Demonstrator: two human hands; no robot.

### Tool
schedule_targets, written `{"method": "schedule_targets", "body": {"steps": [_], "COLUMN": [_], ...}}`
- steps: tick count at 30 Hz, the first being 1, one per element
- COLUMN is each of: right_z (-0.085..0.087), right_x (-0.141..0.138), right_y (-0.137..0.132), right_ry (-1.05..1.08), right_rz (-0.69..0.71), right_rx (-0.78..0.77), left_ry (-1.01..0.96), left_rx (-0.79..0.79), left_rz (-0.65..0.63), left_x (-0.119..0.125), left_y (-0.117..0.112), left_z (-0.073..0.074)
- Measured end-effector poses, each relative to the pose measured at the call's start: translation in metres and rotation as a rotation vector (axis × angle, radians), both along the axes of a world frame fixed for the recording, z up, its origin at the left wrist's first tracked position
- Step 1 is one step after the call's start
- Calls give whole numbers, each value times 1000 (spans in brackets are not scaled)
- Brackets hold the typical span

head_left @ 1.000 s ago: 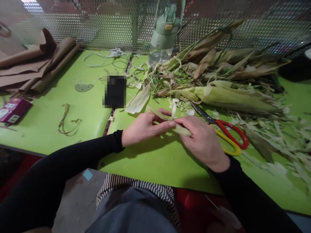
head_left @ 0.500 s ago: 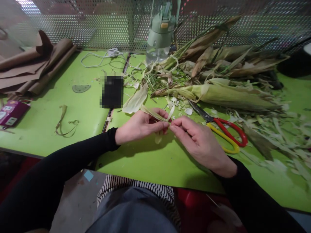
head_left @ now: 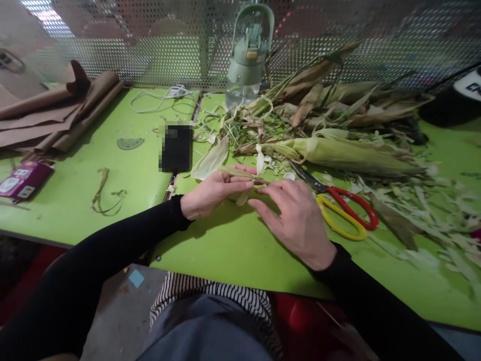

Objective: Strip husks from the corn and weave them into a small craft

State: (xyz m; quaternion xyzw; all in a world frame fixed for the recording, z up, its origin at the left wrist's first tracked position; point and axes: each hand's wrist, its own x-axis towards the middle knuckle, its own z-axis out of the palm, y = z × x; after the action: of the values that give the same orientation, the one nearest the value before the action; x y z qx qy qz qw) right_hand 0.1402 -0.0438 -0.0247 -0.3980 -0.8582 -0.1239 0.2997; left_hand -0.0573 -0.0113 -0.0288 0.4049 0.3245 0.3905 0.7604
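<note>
My left hand (head_left: 216, 191) pinches a pale corn husk strip (head_left: 239, 173) between thumb and fingers, and the strip points right. A piece of husk also hangs below the fingers. My right hand (head_left: 295, 213) is just right of it, thumb spread away from the bent fingers. Its fingertips are close to the strip's end; whether they touch it I cannot tell. Behind my left hand lies a broad, pale husk leaf (head_left: 211, 159). Scissors (head_left: 340, 208) with one red and one yellow handle lie beside my right hand.
A green-husked corn ear (head_left: 356, 155) and a pile of dry husks (head_left: 334, 98) lie behind the scissors. A water bottle (head_left: 246, 65) stands at the back. Shredded husk (head_left: 432, 215) covers the right side. Left are a dark, blurred-out rectangle (head_left: 178, 148), brown paper (head_left: 63, 110) and a purple box (head_left: 26, 180).
My right hand's thumb and fingers have come apart from their pinch at the husk strip. My left hand still holds the strip. The view has shifted slightly.
</note>
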Motion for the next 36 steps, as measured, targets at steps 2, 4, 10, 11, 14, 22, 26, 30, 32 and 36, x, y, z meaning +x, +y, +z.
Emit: {"method": "schedule_targets", "body": {"steps": [2,4,10,11,14,22,26,30,32,36], "right_z": [-4,-7,-4,-3,-2,-4,-5,-5,-5,-6], "right_x": [-4,-6,-7,-8,-10,-9,-10,-13,-13,-13], "right_y": [-2,-3,-6,-7,-10,-13,-14,-14,-14,-14], "right_ry": [-15,23,179,183,123,-53,-38,-26,-49,-50], "right_rz": [-25,-41,-22,-18,-19,-53,-25,-4,33,113], "right_rx": [-77,-140,-355,-343,-263,-69,-74,-74,-82,-148], "left_ry": [-49,-70,-99,-98,-86,-93,-101,-127,-135,-142], "left_rx": [-29,-34,-56,-52,-40,-31,-58,-67,-68,-98], "left_rz": [13,52,131,131,139,96,157,180,168,133], "left_x": [4,8,17,18,18,18,20,22,23,25], "left_y": [-3,-7,-18,-18,-19,-23,-24,-22,-22,-24], "left_z": [-2,-5,-4,-3,-1,4,2,-1,-2,-4]}}
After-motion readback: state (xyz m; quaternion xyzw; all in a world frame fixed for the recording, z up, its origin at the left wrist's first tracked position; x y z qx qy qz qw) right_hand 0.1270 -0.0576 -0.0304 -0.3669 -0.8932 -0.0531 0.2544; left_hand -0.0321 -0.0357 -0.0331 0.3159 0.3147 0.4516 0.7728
